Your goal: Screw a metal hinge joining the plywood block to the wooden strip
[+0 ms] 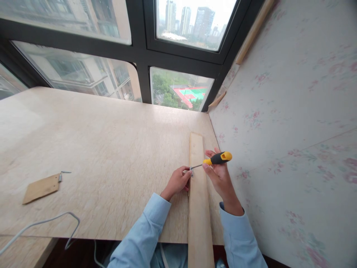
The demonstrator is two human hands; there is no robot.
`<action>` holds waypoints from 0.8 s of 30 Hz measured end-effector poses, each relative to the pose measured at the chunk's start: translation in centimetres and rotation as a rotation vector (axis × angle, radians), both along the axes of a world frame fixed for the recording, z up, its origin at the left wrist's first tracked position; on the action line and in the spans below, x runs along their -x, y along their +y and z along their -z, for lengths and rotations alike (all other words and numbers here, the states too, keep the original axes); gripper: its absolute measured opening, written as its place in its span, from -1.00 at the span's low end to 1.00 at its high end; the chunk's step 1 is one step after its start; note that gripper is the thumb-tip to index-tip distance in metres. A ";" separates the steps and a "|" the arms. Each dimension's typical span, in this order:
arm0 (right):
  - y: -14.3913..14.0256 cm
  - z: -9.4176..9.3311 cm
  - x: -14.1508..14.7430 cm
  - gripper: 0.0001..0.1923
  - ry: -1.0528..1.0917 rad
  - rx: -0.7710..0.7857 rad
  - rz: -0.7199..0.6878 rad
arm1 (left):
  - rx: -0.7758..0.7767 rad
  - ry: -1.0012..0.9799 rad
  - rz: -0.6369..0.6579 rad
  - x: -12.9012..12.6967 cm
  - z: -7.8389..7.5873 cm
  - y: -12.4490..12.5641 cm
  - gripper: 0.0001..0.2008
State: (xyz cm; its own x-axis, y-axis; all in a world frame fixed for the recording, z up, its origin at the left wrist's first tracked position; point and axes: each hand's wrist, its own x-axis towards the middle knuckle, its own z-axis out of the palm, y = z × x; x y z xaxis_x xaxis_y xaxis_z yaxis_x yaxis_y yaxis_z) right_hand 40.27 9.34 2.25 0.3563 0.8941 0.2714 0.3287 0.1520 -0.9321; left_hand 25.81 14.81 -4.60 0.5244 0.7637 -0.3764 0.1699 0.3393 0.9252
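Observation:
A long wooden board (198,208) lies lengthwise on the stone-patterned sill, its near end reaching past the front edge. My right hand (221,180) grips a screwdriver (219,158) with a yellow and black handle, tilted so that its shaft points left and down. The tip meets the board's left edge beside a small metal bracket (192,174). At that same edge, my left hand (178,181) is closed, thumb and fingers pinching the bracket against the wood. Any screw under the tip is too small to make out.
A thin wooden piece (41,188) with a small metal hinge (60,177) at its corner lies on the left. A white cable (52,219) runs over the front edge. Floral wallpaper (292,149) borders the right side, with dark-framed windows (145,56) behind.

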 end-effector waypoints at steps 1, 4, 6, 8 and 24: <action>-0.2 0.0 0.0 -0.35 0.059 0.004 -0.064 | -0.001 0.003 0.000 0.0 0.0 0.0 -0.68; -0.4 -0.2 0.0 -0.47 0.070 0.032 -0.086 | -0.004 0.008 0.002 0.0 0.1 0.0 -0.67; 0.0 -0.3 -0.1 -0.55 -0.073 0.029 0.070 | -0.006 0.008 0.005 0.0 0.1 0.0 -0.67; 0.6 -0.4 -0.2 -0.56 -0.264 -0.003 0.280 | -0.005 0.008 0.003 0.0 0.1 0.0 -0.68; -0.2 -2.2 -3.8 -0.54 -0.228 0.178 0.383 | -0.018 0.020 0.008 0.0 0.5 0.2 -0.64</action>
State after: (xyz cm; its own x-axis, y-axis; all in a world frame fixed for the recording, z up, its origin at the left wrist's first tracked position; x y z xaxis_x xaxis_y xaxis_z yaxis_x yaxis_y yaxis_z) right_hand 44.08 9.17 4.49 0.6180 0.7501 0.2353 0.5291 -0.1755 -0.8302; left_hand 25.78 14.97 -5.06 0.5233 0.7663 -0.3728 0.1909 0.3209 0.9277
